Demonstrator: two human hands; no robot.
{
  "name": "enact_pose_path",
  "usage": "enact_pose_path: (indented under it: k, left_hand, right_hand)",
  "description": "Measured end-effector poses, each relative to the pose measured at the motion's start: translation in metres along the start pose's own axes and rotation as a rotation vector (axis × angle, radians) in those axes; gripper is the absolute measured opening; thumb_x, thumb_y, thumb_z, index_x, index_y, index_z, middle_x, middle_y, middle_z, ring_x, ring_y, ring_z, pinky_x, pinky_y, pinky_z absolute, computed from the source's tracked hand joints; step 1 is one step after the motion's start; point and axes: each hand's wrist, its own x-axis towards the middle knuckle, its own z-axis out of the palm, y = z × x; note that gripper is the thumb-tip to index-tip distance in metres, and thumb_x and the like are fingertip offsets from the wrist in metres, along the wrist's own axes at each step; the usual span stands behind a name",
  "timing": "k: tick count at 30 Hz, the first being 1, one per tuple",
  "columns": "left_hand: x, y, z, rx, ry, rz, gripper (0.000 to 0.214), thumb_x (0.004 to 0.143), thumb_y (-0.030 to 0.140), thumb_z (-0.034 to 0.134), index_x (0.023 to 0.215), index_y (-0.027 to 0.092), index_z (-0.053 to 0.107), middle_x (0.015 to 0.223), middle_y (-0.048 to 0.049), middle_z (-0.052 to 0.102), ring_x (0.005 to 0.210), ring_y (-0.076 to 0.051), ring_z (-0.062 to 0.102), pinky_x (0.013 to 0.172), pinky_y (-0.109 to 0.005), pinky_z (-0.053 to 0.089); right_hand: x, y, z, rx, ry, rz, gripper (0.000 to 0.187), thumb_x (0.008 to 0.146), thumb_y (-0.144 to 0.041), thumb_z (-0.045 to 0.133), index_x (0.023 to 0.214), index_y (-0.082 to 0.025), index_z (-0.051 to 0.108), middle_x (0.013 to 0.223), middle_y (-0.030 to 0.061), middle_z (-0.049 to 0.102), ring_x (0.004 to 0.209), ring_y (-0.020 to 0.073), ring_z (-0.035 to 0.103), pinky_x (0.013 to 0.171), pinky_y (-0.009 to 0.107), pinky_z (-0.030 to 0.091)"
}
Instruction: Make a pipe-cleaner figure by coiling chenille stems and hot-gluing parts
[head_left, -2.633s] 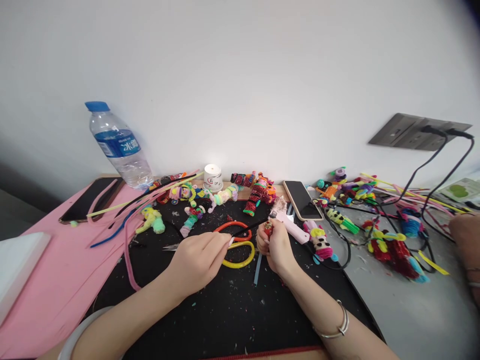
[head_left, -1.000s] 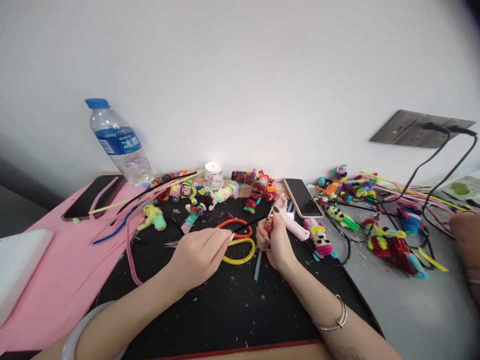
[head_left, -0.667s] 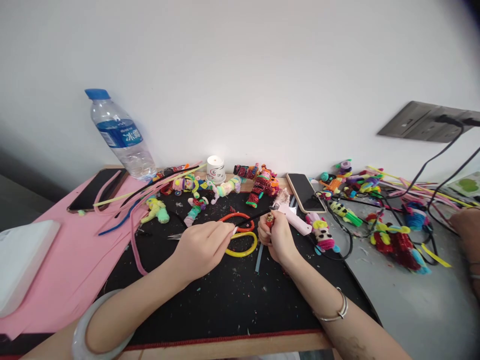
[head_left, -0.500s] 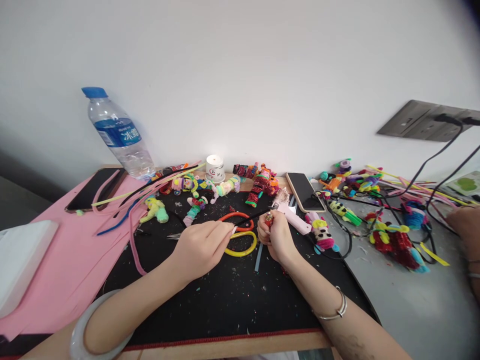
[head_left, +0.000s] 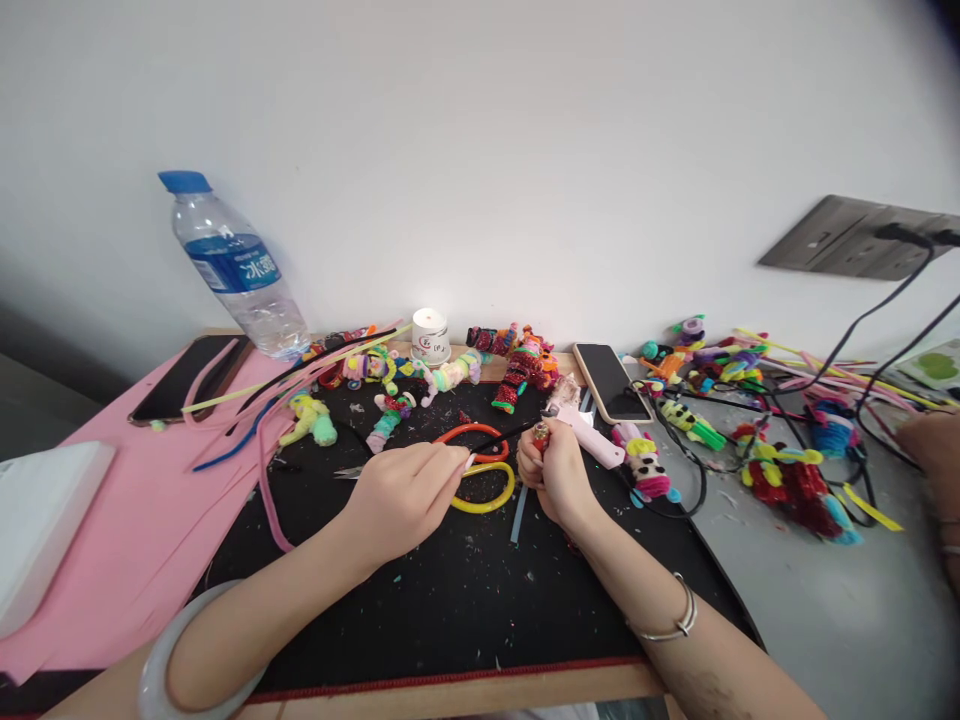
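My left hand (head_left: 405, 490) is closed in a pinch on the near end of a black pipe cleaner (head_left: 499, 437). That strand runs up and right to a small red wound piece (head_left: 539, 434), which my right hand (head_left: 559, 477) grips in closed fingers. Both hands hover over a black mat (head_left: 450, 590). Under them lie an orange loop (head_left: 474, 434) and a yellow loop (head_left: 491, 495). A pink glue gun (head_left: 589, 437) lies just right of my right hand.
A water bottle (head_left: 229, 265), a lit candle (head_left: 430, 335) and several pipe-cleaner figures (head_left: 517, 372) line the wall. Phones lie at the back right (head_left: 611, 383) and on the pink sheet (head_left: 191, 375). Cables (head_left: 862, 350) and another person's hand (head_left: 934, 450) are at the right.
The view has shifted slightly; the table's front edge now shows. My hands keep their grip on the black strand and the red piece, with small turning movements of the right hand.
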Motion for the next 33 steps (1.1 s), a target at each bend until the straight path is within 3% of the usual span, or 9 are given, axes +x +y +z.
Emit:
enact_pose_path:
  k: [33]
  left_hand:
    - [-0.002, 0.0, 0.001, -0.016, -0.006, 0.011, 0.006, 0.087, 0.011, 0.052, 0.09, 0.014, 0.057, 0.071, -0.0024, 0.066, 0.062, -0.013, 0.061, 0.058, -0.024, 0.045]
  right_hand:
    - [-0.001, 0.012, -0.003, -0.041, -0.049, -0.021, 0.041, 0.084, -0.031, 0.03, 0.044, -0.021, 0.032, 0.038, -0.0065, 0.022, 0.035, 0.0069, 0.013, 0.037, 0.023, 0.01]
